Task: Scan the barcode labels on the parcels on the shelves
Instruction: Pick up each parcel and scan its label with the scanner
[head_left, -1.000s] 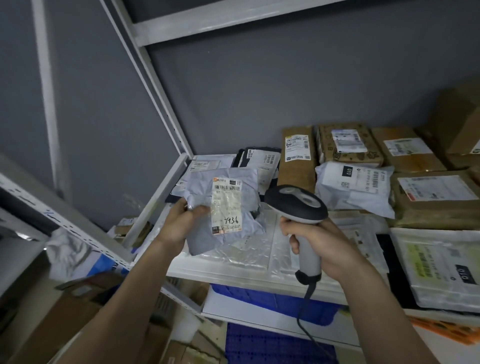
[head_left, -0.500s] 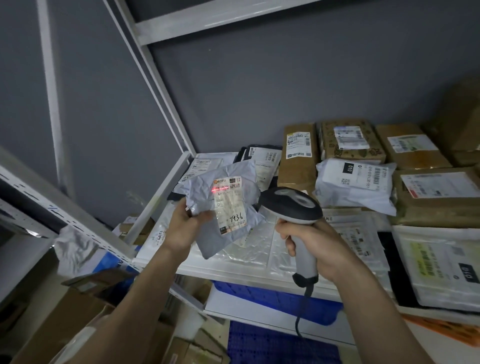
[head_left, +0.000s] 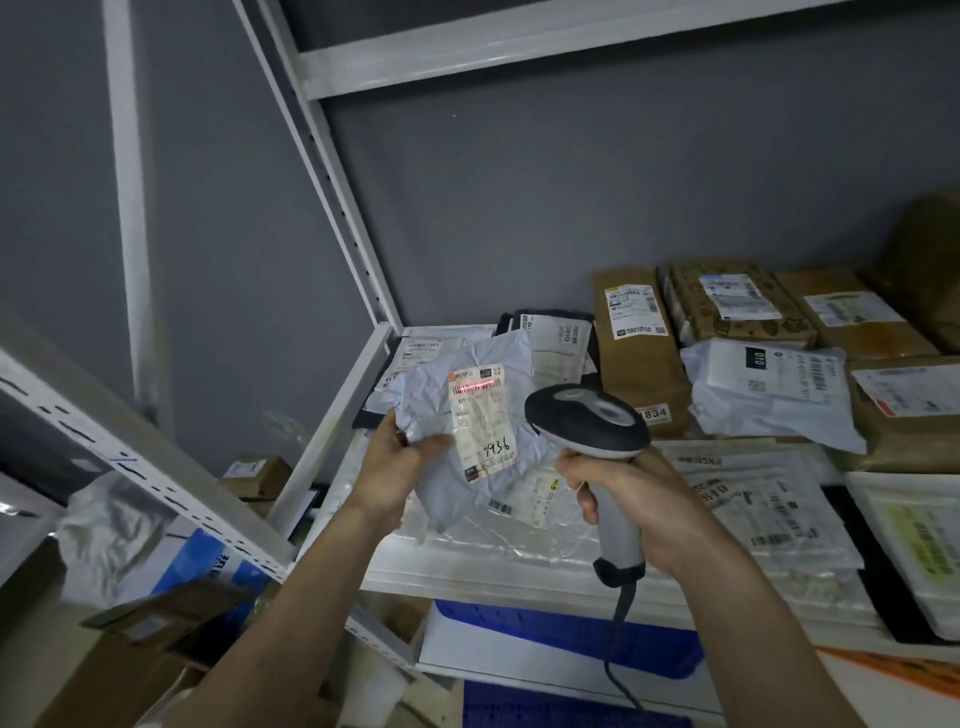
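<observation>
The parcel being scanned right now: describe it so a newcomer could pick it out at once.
Start at the white shelf and go to its front left corner. There the left hand holds up a crumpled grey mailer bag before the scanner. Only its label bears a red scan line and handwritten 7936.

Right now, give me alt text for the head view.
A left hand holds up a crumpled grey parcel while the right hand aims a corded scanner, its red line on the label's barcode, above a parcel-filled shelf.

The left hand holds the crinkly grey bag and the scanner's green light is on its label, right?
Not quite: in the head view the line on the white label is red. The left hand does hold the crinkly grey plastic bag.
</observation>
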